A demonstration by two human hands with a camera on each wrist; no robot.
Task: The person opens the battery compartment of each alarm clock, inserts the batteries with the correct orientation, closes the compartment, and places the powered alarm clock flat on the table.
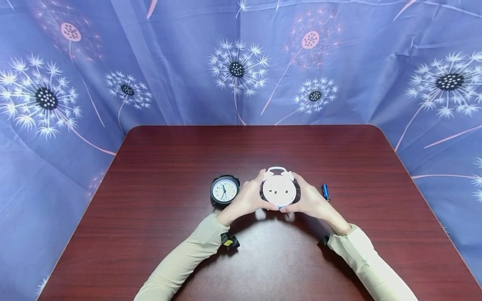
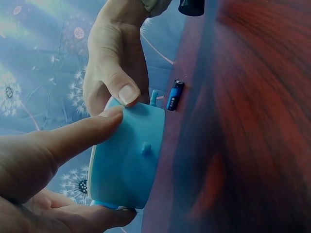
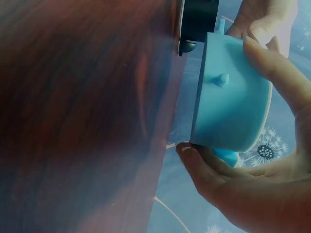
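Both hands hold a light blue twin-bell alarm clock (image 2: 126,155) above the table. My left hand (image 1: 248,198) grips its left side and my right hand (image 1: 310,200) its right side, with the thumbs meeting along the lower edge. In the head view the clock's round side (image 1: 279,190) looks washed-out white with a few small dark marks; whether it is front or back I cannot tell. A small foot (image 3: 222,79) juts from the blue casing in the right wrist view. Fingertips on the far side are partly hidden.
A black alarm clock (image 1: 225,191) with a white dial lies face up left of the hands. To the right lies a blue-and-black battery (image 1: 325,192). The reddish-brown table (image 1: 169,159) ends at a blue dandelion-patterned curtain (image 1: 180,67).
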